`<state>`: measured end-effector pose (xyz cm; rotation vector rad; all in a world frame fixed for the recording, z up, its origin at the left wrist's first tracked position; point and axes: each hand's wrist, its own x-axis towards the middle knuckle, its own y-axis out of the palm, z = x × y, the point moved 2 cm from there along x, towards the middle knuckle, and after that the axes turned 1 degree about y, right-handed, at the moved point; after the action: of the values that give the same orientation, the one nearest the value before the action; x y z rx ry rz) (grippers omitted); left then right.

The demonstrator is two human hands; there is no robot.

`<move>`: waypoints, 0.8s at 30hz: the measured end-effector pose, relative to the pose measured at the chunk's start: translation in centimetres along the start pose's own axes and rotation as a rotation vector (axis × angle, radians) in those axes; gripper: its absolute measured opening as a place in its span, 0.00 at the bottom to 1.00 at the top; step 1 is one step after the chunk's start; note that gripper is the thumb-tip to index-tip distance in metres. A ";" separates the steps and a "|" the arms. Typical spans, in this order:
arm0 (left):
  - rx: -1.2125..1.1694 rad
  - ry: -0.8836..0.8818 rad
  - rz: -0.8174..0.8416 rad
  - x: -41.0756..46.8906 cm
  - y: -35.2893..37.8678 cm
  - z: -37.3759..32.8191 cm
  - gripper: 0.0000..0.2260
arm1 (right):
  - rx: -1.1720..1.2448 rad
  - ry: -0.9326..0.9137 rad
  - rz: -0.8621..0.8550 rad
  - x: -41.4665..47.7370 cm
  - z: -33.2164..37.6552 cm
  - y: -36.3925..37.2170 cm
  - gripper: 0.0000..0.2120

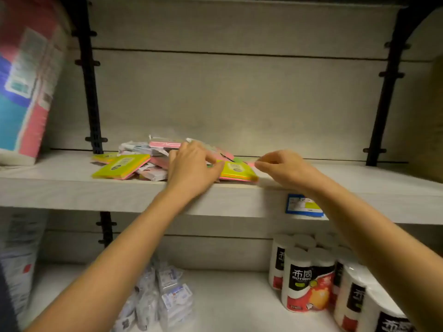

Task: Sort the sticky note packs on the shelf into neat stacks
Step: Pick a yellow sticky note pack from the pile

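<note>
A loose heap of sticky note packs (pixel 153 159) lies on the middle of the pale wooden shelf (pixel 72 188). Yellow-green packs with pink edges show at the left (pixel 121 167) and right (pixel 237 172); pink and white wrapped packs are jumbled between them. My left hand (pixel 191 166) rests on the heap, with its thumb and fingers touching the right yellow-green pack. My right hand (pixel 285 167) hovers just right of that pack, fingers curled and pinched near a pink pack's corner; whether it grips anything is unclear.
A large wrapped paper goods pack (pixel 26 87) stands at the shelf's left end. A blue price tag (pixel 303 204) is on the shelf's front edge. The shelf below holds paper towel rolls (pixel 309 281) at right and small clear packets (pixel 160 298) in the middle.
</note>
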<state>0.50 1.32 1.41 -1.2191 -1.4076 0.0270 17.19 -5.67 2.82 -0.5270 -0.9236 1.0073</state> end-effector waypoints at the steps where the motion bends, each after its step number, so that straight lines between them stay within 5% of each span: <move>1: 0.063 -0.006 0.047 0.0 0.2 -0.1 0.14 | -0.063 0.027 0.052 0.4 -0.3 0.2 0.20; 6: 0.163 0.028 0.144 0.1 1.0 0.0 0.22 | -0.073 -0.001 0.254 1.0 -1.4 0.8 0.26; 10: 0.073 0.040 0.201 -0.1 0.8 0.3 0.24 | -0.049 -0.081 0.254 1.1 -1.9 0.8 0.19; 19: -0.149 0.226 -0.113 0.0 0.3 -2.1 0.28 | 0.294 -0.230 -0.171 -0.5 -3.2 -1.0 0.19; 24: -0.185 0.295 -0.120 0.3 1.7 -5.3 0.29 | 0.273 -0.267 -0.204 -1.0 -5.9 -3.9 0.22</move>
<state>5.54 -1.01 2.08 -1.2304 -1.2397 -0.3600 23.87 -8.14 2.18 -0.0671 -1.0327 1.0118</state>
